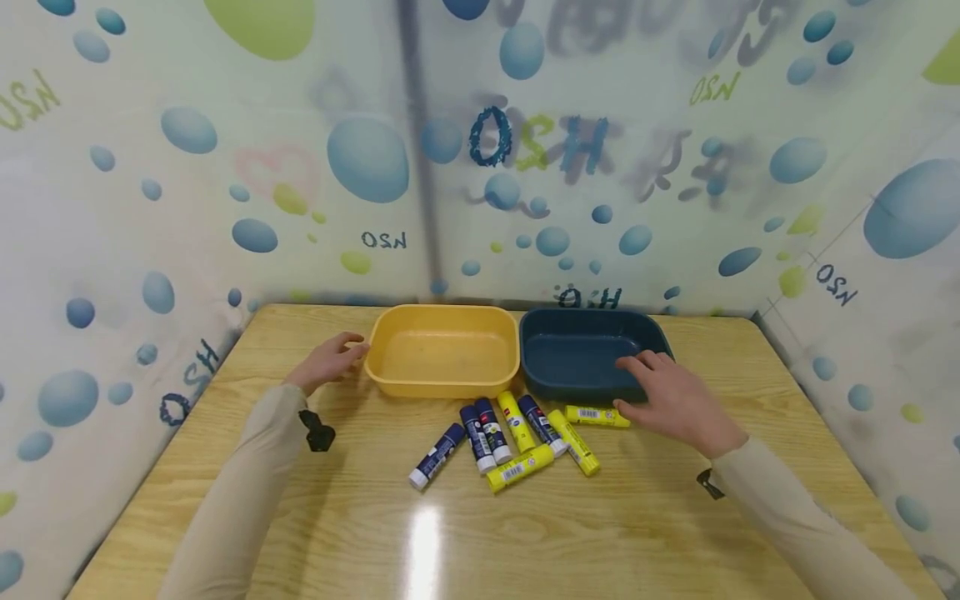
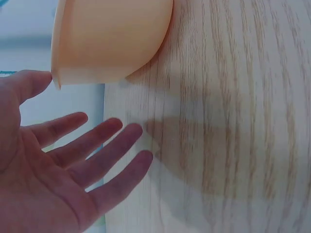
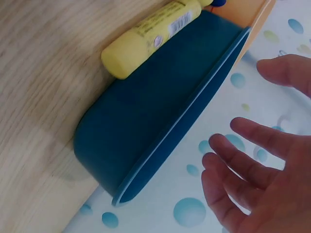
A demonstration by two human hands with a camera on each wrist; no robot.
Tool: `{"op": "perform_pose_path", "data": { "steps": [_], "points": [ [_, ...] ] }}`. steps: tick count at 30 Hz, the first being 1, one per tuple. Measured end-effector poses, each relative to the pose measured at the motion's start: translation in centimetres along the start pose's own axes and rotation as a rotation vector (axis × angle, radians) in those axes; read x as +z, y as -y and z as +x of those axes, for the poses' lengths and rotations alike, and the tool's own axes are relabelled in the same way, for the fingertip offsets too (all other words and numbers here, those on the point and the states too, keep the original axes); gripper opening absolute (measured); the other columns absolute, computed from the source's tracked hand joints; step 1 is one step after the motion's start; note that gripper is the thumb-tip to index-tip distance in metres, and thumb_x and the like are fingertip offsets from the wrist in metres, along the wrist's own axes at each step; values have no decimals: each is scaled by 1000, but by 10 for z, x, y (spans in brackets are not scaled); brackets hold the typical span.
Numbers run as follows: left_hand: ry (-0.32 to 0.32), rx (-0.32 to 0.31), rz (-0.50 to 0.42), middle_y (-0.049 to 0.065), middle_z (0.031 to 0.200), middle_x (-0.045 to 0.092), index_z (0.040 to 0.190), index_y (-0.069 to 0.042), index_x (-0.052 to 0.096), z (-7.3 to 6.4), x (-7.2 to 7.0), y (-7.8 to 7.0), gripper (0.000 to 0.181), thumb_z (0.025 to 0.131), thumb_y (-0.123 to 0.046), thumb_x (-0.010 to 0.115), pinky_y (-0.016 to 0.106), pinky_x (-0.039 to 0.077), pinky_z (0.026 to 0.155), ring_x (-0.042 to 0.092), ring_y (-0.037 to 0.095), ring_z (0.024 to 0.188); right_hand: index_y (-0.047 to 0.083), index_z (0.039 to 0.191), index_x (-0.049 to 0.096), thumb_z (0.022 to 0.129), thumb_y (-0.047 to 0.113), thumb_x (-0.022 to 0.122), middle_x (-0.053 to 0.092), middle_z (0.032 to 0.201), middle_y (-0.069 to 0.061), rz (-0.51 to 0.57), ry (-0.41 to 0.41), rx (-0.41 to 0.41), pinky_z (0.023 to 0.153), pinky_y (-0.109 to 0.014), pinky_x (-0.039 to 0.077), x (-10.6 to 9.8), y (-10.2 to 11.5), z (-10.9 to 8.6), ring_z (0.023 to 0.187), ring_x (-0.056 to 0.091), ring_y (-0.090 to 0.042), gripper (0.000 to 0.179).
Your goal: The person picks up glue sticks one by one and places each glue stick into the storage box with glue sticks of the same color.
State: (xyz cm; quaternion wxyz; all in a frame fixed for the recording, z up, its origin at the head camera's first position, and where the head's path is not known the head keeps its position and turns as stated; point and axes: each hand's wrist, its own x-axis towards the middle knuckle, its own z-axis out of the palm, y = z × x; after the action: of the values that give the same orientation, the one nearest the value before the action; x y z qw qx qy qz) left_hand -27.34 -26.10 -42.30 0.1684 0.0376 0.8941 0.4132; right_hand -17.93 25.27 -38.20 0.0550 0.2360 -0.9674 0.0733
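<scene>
My left hand (image 1: pixel 332 362) is at the left end of the yellow bin (image 1: pixel 442 389), its fingers spread; in the left wrist view the thumb tip is right at the bin's rim. Over the right front of the dark blue bin (image 1: pixel 577 387) hovers my right hand (image 1: pixel 678 400), fingers loosely bent and holding nothing. In front of the bins lie several glue sticks: a navy one (image 1: pixel 437 456) with a white cap lies apart at the left, and yellow ones such as this glue stick (image 1: pixel 520 468) lie among others. One yellow glue stick (image 3: pixel 153 39) rests along the blue bin's front wall.
Both bins stand side by side at the back of the wooden table (image 1: pixel 360 533). A curtain with blue and green drops (image 1: pixel 367 158) hangs behind and at both sides. Dark wrist straps (image 1: pixel 318 432) are on the sleeves.
</scene>
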Motion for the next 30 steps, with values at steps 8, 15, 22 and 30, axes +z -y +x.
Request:
{"op": "perform_pose_path", "data": {
  "steps": [8,15,22,30],
  "points": [
    [24,10,-64,31,125,51,140,9,33,4,-2,2,56,103,-32,43,45,53,86,60,37,105,7,110,65,83,33,73,61,97,-6,-25,77,-6,59,-34,50,5,15,-2,75,54,-19,39],
    [40,-13,-150,25,117,55,137,9,37,8,0,4,51,103,-28,45,41,54,84,63,25,95,10,104,64,82,29,72,62,87,-1,63,146,8,50,-27,43,22,24,-4,63,49,-10,30],
    [69,-22,-227,30,130,47,143,8,30,8,1,5,55,104,-28,44,43,52,89,61,26,101,11,106,65,83,32,70,63,88,1,59,212,-21,49,-28,42,39,34,-5,62,49,-10,31],
    [101,-22,-392,29,142,32,149,2,20,10,1,4,56,103,-21,42,42,51,91,52,36,116,14,102,66,82,37,74,67,91,2,61,201,-60,52,-30,45,52,40,-5,67,56,-12,32]
  ]
}}
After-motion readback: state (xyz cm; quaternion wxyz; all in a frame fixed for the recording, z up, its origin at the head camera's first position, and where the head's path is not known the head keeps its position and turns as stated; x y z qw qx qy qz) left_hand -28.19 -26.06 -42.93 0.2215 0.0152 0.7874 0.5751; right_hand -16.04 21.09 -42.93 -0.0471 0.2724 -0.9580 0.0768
